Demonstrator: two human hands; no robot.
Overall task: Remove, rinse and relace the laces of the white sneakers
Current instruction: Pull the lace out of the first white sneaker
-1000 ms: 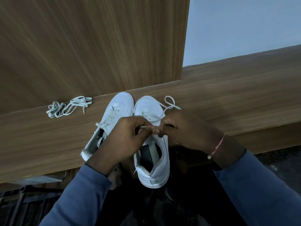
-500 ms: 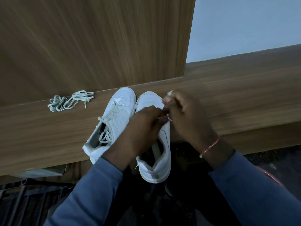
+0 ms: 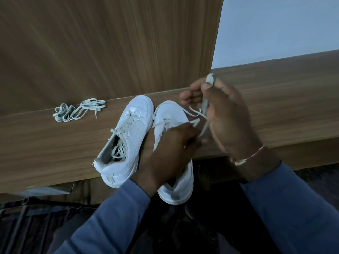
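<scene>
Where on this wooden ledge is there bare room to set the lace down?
Widest: the wooden ledge right of the right hand. Also bare: the front-left stretch between the loose laces and the left sneaker. Crowded: the centre, where it and the left hand grip the lace over the right sneaker.

No legible text or labels

Wood worktop point(image 3: 36, 143): left sneaker point(image 3: 136, 123) on it, right sneaker point(image 3: 169, 114) just R of it, lace bundle point(image 3: 78, 110) well L.
</scene>
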